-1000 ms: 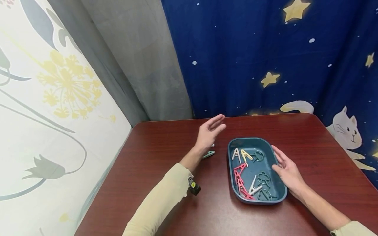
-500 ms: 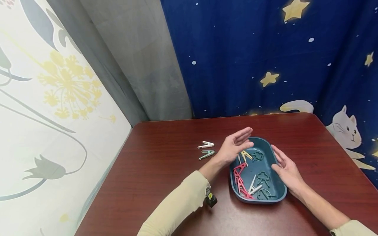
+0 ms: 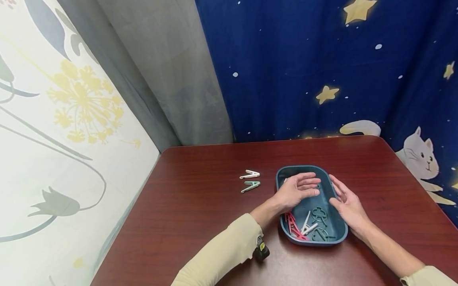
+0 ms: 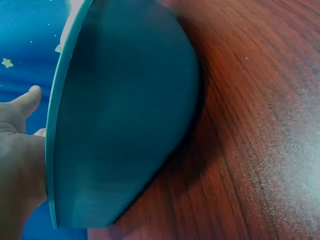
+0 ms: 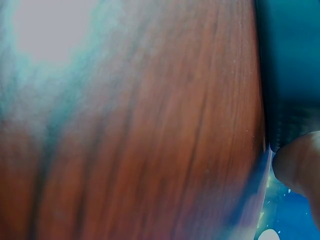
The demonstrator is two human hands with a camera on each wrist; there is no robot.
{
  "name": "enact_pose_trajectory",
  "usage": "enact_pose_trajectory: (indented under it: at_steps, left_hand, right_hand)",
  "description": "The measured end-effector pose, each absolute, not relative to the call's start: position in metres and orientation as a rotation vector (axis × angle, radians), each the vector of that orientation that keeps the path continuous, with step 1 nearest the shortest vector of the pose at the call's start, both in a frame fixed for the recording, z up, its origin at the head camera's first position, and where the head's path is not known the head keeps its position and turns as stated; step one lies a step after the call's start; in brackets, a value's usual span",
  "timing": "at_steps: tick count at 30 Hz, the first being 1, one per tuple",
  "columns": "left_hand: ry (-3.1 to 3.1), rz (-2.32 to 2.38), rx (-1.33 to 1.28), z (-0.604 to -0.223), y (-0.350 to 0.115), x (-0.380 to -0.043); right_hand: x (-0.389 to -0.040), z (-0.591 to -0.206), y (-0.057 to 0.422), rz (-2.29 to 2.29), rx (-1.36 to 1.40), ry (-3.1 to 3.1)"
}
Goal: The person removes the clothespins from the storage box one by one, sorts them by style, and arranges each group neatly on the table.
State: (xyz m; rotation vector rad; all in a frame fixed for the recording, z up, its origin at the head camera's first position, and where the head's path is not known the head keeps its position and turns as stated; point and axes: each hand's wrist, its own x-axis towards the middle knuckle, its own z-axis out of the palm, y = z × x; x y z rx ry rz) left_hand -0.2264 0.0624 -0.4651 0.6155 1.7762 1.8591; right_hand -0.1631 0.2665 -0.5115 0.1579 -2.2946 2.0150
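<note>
A blue-green plastic bin (image 3: 310, 243) rests on the table, with clothespins inside. My left hand (image 3: 295, 191) hovers over its far-left part, fingers straight and nothing visible in them. My right hand (image 3: 352, 208) holds the bin's right side, thumb over the rim and fingers along the outer wall. Red clothespins (image 3: 293, 227) and a white clothespin (image 3: 308, 225) lie near the bin's front left. Dark green pieces with rounded loops (image 3: 319, 215) lie right of them. Left of the bin are a white clothespin (image 3: 249, 174) and a pale green clothespin (image 3: 250, 186).
The dark red table (image 3: 200, 206) extends left and right of the bin. A dark blue star-patterned curtain (image 3: 304, 71) hangs behind its far edge, beside a grey curtain (image 3: 171, 71). A white patterned wall (image 3: 71, 167) stands to the left.
My left hand has moved right, from above the two loose clothespins to over the bin. It now hides the pale and yellow clothespins inside. My right hand has stayed on the bin.
</note>
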Motion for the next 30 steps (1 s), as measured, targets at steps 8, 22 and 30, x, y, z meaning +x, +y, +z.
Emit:
enact_pose_trajectory:
  at_steps: [8,22,30]
  left_hand:
    - [1.921,1.613,0.513,-0.4613,0.0653,-0.2228]
    - [2.102,1.262,0.612,-0.4648,0.0677,-0.2196]
    - [2.285,0.938,0.772,-0.4634,0.0686,-0.2182]
  right_hand:
    - [-0.1621,-0.5104,0.267,2.064,0.167,-2.245]
    - [-0.1625,-0.5134,0.2649,2.058,0.223,-2.215]
    - [-0.1627,-0.5151,0.2651,2.021,0.228,-2.234]
